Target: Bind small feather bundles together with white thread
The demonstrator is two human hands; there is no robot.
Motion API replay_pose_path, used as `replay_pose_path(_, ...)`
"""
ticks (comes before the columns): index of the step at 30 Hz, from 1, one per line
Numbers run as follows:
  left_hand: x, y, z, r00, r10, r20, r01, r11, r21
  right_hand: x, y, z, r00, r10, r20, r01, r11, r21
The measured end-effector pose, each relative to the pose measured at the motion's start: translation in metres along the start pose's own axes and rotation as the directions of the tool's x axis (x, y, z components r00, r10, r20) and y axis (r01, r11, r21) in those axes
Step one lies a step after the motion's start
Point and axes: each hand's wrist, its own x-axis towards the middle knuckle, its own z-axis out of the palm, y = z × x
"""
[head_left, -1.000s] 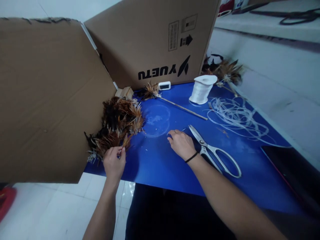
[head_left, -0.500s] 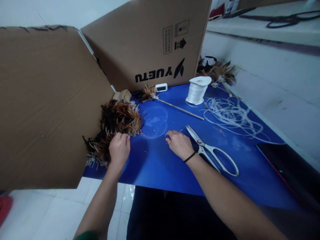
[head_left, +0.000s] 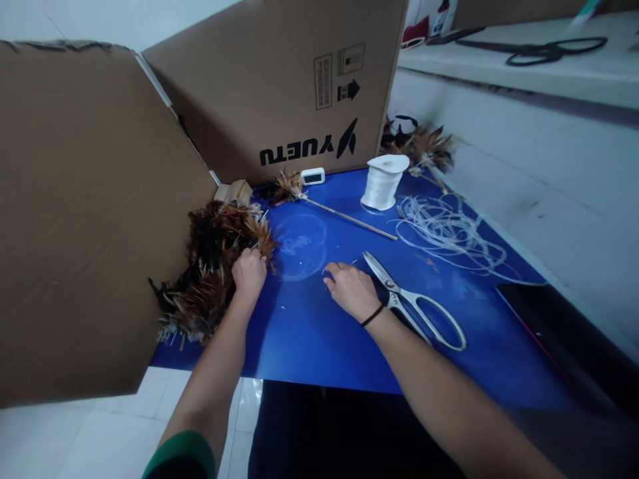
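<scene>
A heap of brown and black feathers [head_left: 214,233] lies at the left of the blue table. Against its right side is my left hand [head_left: 249,271], its fingers closed and bent down among the feathers; what they pinch, if anything, is hidden. My right hand [head_left: 352,291] rests low over the table with loosely bent fingers, thumb a little apart, and nothing visible in it. Just right of it lie metal scissors [head_left: 412,296], blades pointing up and left. Farther back, a thin stick [head_left: 349,218] has a tuft of feathers [head_left: 285,187] tied at one end.
A white spool [head_left: 384,183] stands behind a tangle of clear strip [head_left: 449,233]. Cardboard panels [head_left: 100,219] wall off the left and back. A small white digital device [head_left: 313,176], a wooden block [head_left: 234,191], a dark tablet-like slab [head_left: 554,332] and more feathers [head_left: 424,148] surround the work surface.
My left hand has moved up and right along the feather heap, reaching farther onto it. My right hand stays near the scissors. The view has shifted slightly.
</scene>
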Motion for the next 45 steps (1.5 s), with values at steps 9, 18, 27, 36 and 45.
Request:
replay_pose_path(9, 0.003, -0.013, 0.008, 0.994, -0.037, -0.107, 0.012, 0.974, -0.228, -0.001, -0.001, 0.002, 0.999, 0.013, -0.047, -0.009, 0.997, 0.075)
replay_pose_path(18, 0.013, -0.032, 0.025, 0.986, -0.047, -0.162, -0.032, 0.891, -0.453, 0.032, -0.055, 0.010, 0.946, -0.299, -0.124, 0.322, 0.830, 0.455)
replay_pose_path(27, 0.017, -0.035, 0.030, 0.994, -0.112, -0.007, 0.083, 0.772, -0.630, 0.077, -0.086, 0.045, 0.890, -0.447, -0.097, 0.457, 0.867, 0.199)
replay_pose_path(36, 0.019, -0.040, 0.042, 0.983, -0.182, 0.017, 0.141, 0.698, -0.702, 0.071, -0.085, 0.051, 0.894, -0.439, -0.092, 0.448, 0.886, 0.121)
replay_pose_path(45, 0.019, -0.039, 0.043, 0.987, -0.160, 0.022, 0.126, 0.679, -0.723, 0.072, -0.086, 0.053, 0.898, -0.427, -0.100, 0.437, 0.894, 0.100)
